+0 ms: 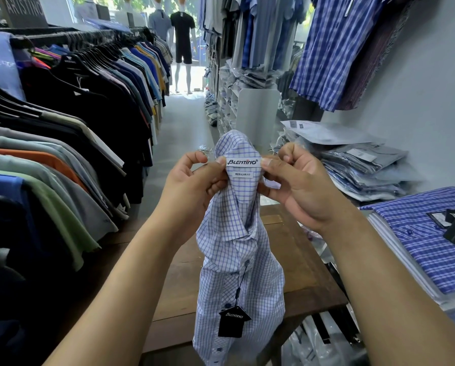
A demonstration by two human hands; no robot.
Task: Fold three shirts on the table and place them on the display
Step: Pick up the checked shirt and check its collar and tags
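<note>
Shirt (237,233) above table (295,273), probably clear.

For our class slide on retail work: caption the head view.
Both hands, left hand and right hand, hold a checked shirt by its collar above a wooden table.

I see two bare forearms reaching in from the bottom edge, no sleeves showing on either; the left hand (194,178) and right hand (297,180) wear no gloves, rings or watch; short, plain fingernails show on the thumbs.
</note>
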